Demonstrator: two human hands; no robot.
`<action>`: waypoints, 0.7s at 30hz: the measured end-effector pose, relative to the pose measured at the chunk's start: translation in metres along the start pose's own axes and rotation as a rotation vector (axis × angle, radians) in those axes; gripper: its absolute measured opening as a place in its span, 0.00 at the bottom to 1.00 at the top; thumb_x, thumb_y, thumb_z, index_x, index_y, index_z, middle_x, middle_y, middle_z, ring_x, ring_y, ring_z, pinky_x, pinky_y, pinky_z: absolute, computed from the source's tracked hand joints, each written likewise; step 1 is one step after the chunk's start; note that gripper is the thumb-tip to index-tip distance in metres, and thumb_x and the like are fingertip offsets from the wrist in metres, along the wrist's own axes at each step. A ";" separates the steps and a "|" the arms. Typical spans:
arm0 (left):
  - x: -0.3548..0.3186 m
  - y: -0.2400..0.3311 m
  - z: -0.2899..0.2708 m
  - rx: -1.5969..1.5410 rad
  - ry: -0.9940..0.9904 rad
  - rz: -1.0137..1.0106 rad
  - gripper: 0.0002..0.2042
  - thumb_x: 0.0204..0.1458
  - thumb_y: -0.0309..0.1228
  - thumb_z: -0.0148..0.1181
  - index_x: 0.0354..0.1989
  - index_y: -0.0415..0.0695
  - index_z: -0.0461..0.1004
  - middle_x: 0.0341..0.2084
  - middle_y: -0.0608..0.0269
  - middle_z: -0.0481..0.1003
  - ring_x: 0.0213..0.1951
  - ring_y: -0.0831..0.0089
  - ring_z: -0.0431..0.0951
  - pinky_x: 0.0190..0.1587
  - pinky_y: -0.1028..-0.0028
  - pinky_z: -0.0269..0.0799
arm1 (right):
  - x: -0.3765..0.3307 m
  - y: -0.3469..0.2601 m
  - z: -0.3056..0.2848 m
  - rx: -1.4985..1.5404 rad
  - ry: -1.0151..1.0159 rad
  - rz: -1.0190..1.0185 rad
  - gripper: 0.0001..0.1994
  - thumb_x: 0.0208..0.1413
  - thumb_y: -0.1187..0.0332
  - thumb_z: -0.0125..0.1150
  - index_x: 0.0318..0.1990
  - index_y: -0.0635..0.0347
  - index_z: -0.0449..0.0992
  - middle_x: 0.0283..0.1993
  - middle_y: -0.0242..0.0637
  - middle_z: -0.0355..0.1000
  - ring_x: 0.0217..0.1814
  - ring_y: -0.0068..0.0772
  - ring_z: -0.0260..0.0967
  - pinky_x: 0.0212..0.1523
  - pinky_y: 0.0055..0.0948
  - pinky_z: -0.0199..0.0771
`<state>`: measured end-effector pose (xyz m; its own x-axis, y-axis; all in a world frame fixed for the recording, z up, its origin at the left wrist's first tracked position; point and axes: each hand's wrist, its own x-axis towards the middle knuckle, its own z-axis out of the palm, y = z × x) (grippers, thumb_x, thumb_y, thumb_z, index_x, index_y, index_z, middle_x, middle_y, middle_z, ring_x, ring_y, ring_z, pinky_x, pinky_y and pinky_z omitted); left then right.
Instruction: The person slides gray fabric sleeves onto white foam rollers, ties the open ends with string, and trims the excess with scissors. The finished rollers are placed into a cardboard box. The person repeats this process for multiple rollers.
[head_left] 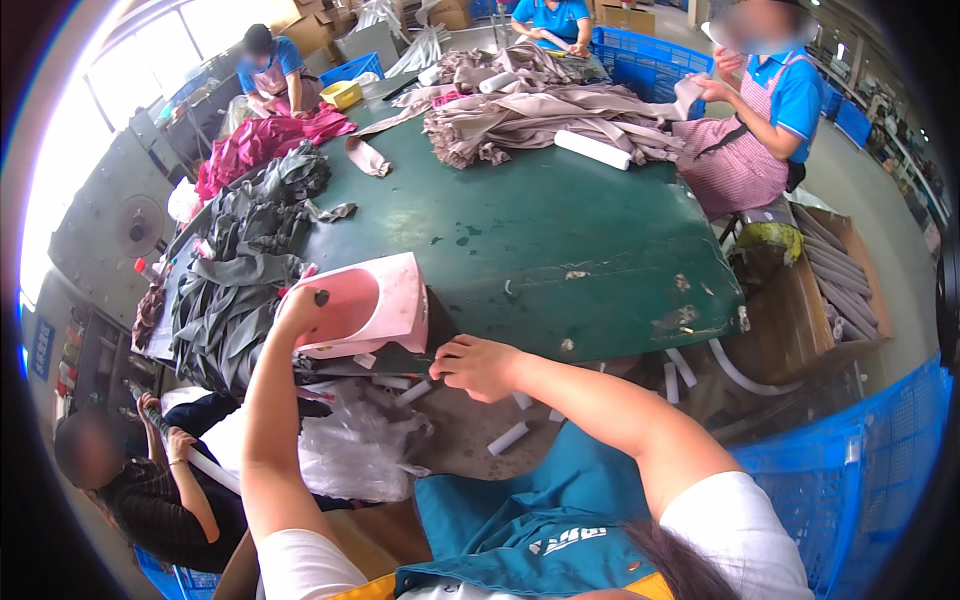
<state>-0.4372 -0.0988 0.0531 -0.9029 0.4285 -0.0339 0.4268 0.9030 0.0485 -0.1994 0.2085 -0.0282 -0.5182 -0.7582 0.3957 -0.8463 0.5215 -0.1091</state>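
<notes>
My left hand [303,312] is at the left side of a pink plastic box [400,300] with a wide rounded opening, which rests at the table's near edge. Its fingers are closed, with a small dark thing at their tips that I cannot make out. My right hand [478,366] is curled closed at the near edge of the green table [560,260], right of the box. What its fingers hold, if anything, is hidden. Dark grey-green fabric strips [235,310] lie piled just left of the box.
Mauve fabric [540,120] is heaped at the far side, near a white tube [592,150]. Magenta cloth [265,145] lies far left. Several people work around the table. A carton of grey tubes [840,270] and a blue crate [830,470] stand right. Plastic bags [360,440] hang below.
</notes>
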 end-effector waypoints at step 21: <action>-0.045 0.004 -0.003 -0.113 0.685 -0.161 0.29 0.58 0.56 0.45 0.26 0.40 0.77 0.26 0.41 0.76 0.33 0.42 0.76 0.38 0.53 0.73 | 0.014 -0.008 0.006 -0.040 -0.071 -0.040 0.12 0.35 0.68 0.62 0.32 0.55 0.77 0.56 0.26 0.66 0.63 0.35 0.56 0.61 0.39 0.57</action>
<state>-0.3949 -0.1142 0.0576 -0.7993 0.1418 0.5840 0.3112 0.9290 0.2005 -0.2011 0.1915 -0.0271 -0.4924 -0.8042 0.3328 -0.8618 0.5040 -0.0570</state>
